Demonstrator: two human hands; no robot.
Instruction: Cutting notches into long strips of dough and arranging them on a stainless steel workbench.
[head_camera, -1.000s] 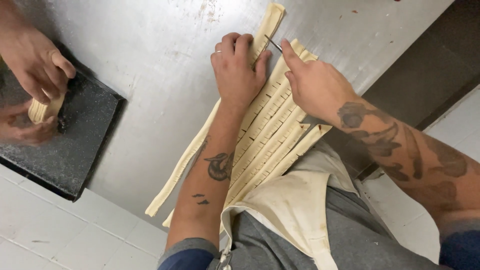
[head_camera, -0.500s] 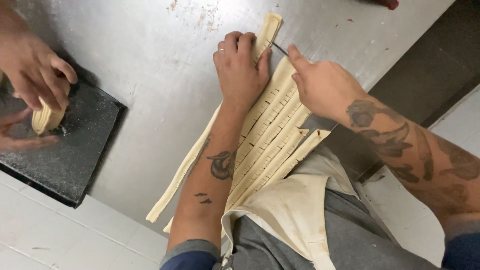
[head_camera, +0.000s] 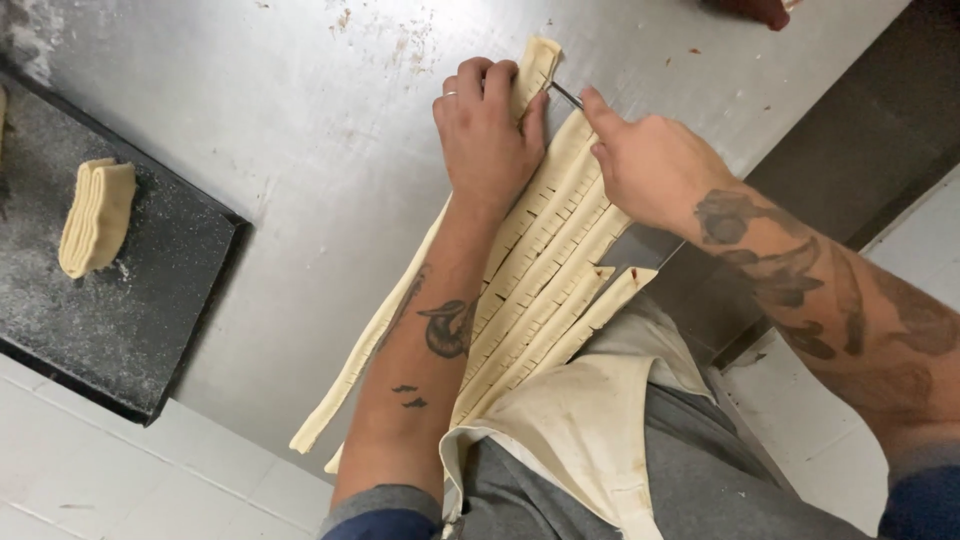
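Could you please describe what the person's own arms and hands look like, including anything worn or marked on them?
Both forearms are bare, with blue sleeves pushed up near the elbows. The left hand wears a thin ring on one finger; its forearm carries a few small dark tattoos, one a curled shape. The right hand shows no ring, and its forearm is covered in larger, denser dark tattoo work.
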